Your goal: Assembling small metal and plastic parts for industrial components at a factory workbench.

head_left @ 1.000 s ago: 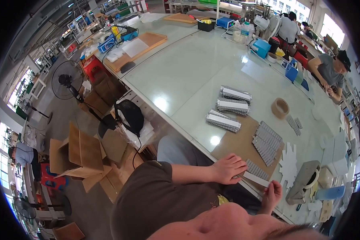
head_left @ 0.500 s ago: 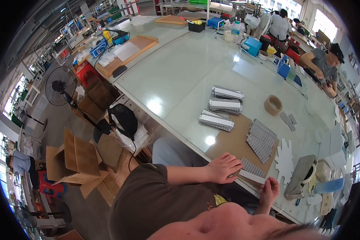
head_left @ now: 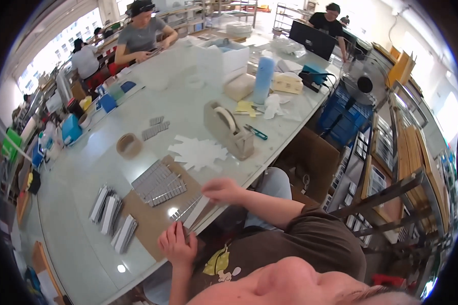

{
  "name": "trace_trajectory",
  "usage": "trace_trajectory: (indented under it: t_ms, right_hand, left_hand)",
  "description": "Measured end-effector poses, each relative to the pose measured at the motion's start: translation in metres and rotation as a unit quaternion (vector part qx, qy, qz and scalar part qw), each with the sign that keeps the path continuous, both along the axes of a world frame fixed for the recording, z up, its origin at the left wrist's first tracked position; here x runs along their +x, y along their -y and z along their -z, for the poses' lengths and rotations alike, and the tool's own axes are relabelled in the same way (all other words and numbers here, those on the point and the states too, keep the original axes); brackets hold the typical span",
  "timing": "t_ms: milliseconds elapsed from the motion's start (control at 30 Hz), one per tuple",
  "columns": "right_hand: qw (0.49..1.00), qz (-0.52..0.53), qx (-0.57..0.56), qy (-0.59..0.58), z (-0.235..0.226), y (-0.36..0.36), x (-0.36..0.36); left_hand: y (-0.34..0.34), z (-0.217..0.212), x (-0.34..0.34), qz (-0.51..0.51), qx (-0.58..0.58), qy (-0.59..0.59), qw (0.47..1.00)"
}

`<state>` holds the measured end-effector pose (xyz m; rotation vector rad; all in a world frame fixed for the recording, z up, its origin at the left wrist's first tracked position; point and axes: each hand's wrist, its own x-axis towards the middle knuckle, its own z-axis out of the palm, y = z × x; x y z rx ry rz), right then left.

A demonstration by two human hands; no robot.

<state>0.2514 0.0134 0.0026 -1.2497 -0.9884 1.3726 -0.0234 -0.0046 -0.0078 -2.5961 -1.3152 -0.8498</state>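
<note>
A narrow white strip (head_left: pixel 196 212) lies at the front edge of the brown board (head_left: pixel 140 202), beside a row of small grey pieces (head_left: pixel 184 210). At the strip's near left end is my left hand (head_left: pixel 179 245), its fingers bent and closed on that end. My right hand (head_left: pixel 224 191), slightly blurred, is closed at the other end with fingers curled together. A larger flat batch of grey pieces (head_left: pixel 159 184) rests on the board beyond. Left of it, several grey bundles topped with white strips (head_left: pixel 111 214) lie side by side.
Behind the board lie a fanned pile of white strips (head_left: pixel 197 152), a brown tape roll (head_left: pixel 129 146) and loose grey pieces (head_left: pixel 155 130). A tape dispenser (head_left: pixel 229 129), a green cutter (head_left: pixel 256 132) and a blue bottle (head_left: pixel 263 80) stand right. Co-workers (head_left: pixel 143 35) sit across the table.
The view has swung to the right, so the table's right side and shelving now show. Both hands stay at the white strip's ends; the right hand looks blurred.
</note>
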Motion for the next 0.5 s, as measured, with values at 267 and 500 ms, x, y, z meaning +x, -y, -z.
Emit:
trace_trajectory:
  t_ms: [267,500]
  right_hand:
    - [0.996,-0.023,0.027,-0.081,0.0085,0.0074,0.0012]
    - [0.995,-0.03,0.042,-0.085,0.0069,0.0056,-0.0008]
  left_hand:
    - [0.0034,0.0007,0.0012,0.013,-0.007,0.004,1.0]
    - [0.0023,0.0003,-0.0011,0.011,0.0,0.002,1.0]
